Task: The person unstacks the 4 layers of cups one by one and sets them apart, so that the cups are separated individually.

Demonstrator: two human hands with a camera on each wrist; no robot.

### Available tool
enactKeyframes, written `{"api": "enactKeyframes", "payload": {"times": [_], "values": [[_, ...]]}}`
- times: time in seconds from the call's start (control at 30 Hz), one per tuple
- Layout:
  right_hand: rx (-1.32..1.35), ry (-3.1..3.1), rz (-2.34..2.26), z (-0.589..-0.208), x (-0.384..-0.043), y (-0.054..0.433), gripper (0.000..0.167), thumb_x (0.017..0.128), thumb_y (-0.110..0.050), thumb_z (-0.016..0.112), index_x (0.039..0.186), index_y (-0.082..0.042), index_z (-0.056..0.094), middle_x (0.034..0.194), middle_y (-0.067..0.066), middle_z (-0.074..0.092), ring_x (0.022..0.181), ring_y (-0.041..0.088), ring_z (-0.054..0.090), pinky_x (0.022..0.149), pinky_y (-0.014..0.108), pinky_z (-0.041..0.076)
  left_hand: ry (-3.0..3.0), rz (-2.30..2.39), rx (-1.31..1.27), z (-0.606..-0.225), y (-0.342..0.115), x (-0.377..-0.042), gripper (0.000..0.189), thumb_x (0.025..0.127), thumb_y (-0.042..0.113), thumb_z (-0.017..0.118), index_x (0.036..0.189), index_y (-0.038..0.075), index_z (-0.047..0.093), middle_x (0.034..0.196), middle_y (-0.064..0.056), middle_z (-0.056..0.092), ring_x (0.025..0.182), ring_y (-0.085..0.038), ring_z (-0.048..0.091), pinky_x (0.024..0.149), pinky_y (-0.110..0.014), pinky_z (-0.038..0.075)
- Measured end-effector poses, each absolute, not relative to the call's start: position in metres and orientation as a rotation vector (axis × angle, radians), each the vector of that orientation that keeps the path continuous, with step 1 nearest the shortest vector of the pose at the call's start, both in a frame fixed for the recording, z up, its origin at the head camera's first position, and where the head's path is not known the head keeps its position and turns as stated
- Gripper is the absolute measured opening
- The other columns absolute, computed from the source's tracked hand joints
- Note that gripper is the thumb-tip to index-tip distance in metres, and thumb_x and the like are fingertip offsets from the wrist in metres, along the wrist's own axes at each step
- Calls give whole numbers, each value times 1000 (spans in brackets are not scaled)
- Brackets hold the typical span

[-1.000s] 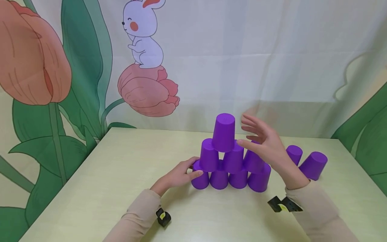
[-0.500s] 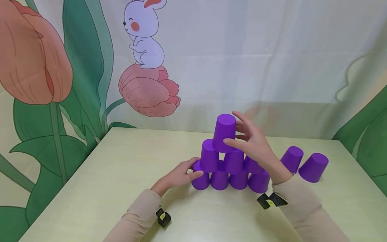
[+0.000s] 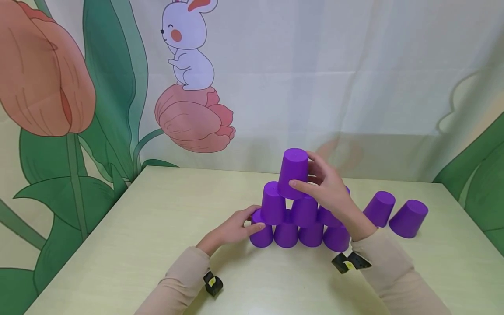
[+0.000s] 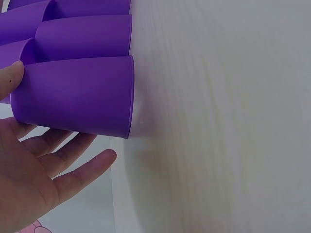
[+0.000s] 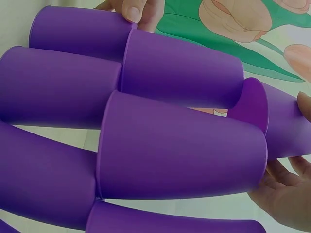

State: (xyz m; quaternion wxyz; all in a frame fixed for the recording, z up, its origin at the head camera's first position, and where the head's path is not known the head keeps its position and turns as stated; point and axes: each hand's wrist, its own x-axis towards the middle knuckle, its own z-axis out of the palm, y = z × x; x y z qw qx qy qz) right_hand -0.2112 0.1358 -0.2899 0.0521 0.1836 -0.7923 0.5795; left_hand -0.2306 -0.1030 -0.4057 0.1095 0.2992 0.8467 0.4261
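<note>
Upside-down purple cups are stacked in a pyramid, with several in the bottom row and three in the middle row. My right hand (image 3: 332, 188) grips the top cup (image 3: 291, 170), thumb in front and fingers on its right side and behind. This cup's rim overlaps the bases of the left and centre middle-row cups; the right wrist view shows its open mouth (image 5: 248, 104) beside them. My left hand (image 3: 234, 225) holds the leftmost bottom cup (image 3: 261, 238) between thumb and fingers; in the left wrist view its thumb (image 4: 13, 77) lies near the cup's base.
Two more purple cups stand on the table to the right, an upright-looking one (image 3: 381, 208) and a leaning one (image 3: 409, 218) beside it. Behind the pale table (image 3: 177, 197) hangs a curtain (image 3: 275, 87) printed with tulips and a rabbit.
My right hand has come in from the right and closed its fingers and thumb around the top cup, which has barely shifted. The left hand stays on its bottom cup.
</note>
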Motion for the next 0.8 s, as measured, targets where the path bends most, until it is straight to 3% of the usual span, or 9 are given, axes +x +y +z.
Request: {"api": "enactKeyframes", "payload": {"times": [0.6,0.8], "values": [[590,-2356,1732,-282,-182,154,65,80,-15,70,137,-16,38,117,11,56,100,18,56,85,28,45,2501,1254,881,-404,-102,-229,43,93,24,52,131,6,42,113,-7,58,102,-22,54,83,-39,45],[555,-2394,1689,-281,-172,161,66,81,-18,70,138,-17,37,119,10,55,102,20,57,86,29,45,2497,1252,897,-387,-100,-217,42,92,15,52,129,-2,41,112,-13,58,102,-28,54,84,-42,44]]}}
